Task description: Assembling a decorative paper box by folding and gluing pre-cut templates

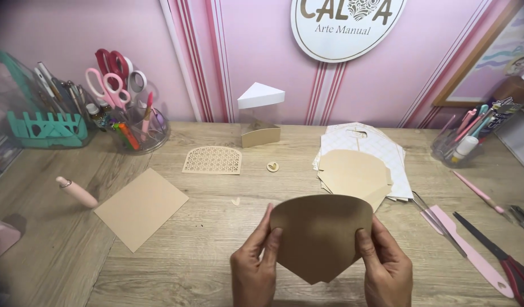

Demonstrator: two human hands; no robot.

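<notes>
Both hands grip one brown cardstock piece (321, 236), rounded on top and tapering to a point below, held upright just above the wooden worktop (205, 250): the left hand (255, 267) pinches its left edge, thumb in front, and the right hand (385, 266) clasps its right edge likewise. Its matte card bows slightly; squeezing harder could crease it, I judge. Beyond the piece lies a stack of similar tan and white patterned cut-outs (361, 167). Left of the piece sit a flat tan square sheet (141, 207) and a lattice-cut arched card panel (212, 160). Right of it lie a pink plastic spatula-like tool (472, 253) and metal tweezers (435, 219).
</notes>
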